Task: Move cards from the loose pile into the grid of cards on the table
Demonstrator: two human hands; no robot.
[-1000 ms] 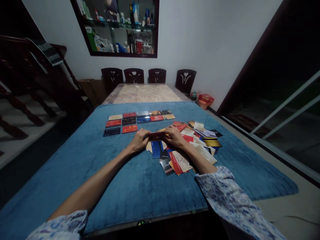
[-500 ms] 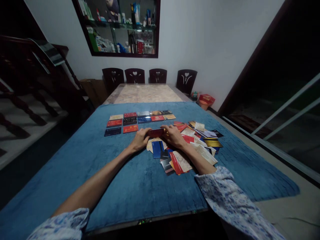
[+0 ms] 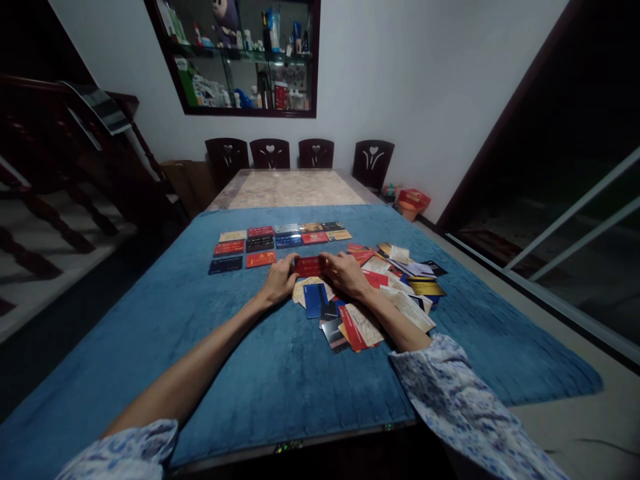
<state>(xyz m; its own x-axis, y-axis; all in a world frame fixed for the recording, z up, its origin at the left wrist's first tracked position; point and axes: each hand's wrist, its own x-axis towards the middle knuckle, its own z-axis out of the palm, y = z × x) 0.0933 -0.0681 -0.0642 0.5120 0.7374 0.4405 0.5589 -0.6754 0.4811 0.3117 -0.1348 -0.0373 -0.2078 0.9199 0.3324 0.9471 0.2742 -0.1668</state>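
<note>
Between my two hands is a dark red card (image 3: 309, 267), gripped at both short ends. My left hand (image 3: 280, 278) pinches its left end, and my right hand (image 3: 346, 273) pinches its right end. Just below the held card lie a blue card (image 3: 315, 300) and some pale ones. A loose heap of mixed cards (image 3: 400, 283) spreads under and beyond my right forearm, with a red and cream card (image 3: 359, 327) at its near end. Ahead and to the left, several cards are laid in rows, among them an orange-red card (image 3: 261, 259) and a dark blue card (image 3: 225, 265).
A blue cloth (image 3: 240, 393) covers the near part of the table, and the patterned tabletop (image 3: 300, 185) shows beyond it. Dark chairs (image 3: 316, 153) stand at the far end. A bin with a red bag (image 3: 413, 200) is on the floor at right.
The dark red card has tilted so that more of its face shows. Both hands still hold it in nearly the same spot. The laid-out cards and the heap look unchanged.
</note>
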